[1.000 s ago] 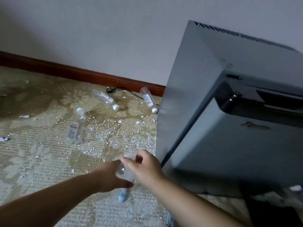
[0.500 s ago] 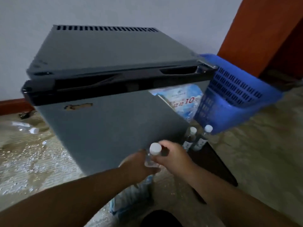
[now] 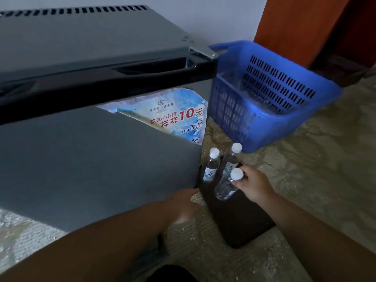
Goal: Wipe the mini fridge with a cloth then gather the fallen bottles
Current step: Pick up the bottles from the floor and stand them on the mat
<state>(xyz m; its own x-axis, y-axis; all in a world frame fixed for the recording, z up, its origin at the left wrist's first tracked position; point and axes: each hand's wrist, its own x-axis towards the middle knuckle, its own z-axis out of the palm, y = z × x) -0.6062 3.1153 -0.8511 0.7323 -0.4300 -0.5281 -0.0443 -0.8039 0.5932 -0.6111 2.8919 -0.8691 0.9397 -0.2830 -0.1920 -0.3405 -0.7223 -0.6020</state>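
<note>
The grey mini fridge (image 3: pixel 81 151) fills the left half of the view, with a torn blue sticker (image 3: pixel 173 117) on its door. My right hand (image 3: pixel 252 186) grips a clear water bottle (image 3: pixel 225 187) by its white-capped neck, tilted over a dark tray (image 3: pixel 240 220) on the floor. Two more capped bottles (image 3: pixel 211 167) (image 3: pixel 232 159) stand upright on that tray, just beyond the held one. My left hand (image 3: pixel 183 204) hangs low by the fridge's bottom right corner, fingers loose and holding nothing.
A blue slotted plastic basket (image 3: pixel 280 123) sits right of the fridge, behind the tray. Patterned carpet (image 3: pixel 315 169) with white crumbs covers the floor. A reddish-brown wooden panel (image 3: pixel 295 27) stands at the back right against the white wall.
The view swung right from the littered carpet to the fridge front and tray. The bottle went from both hands to my right hand alone; my left hand dropped away.
</note>
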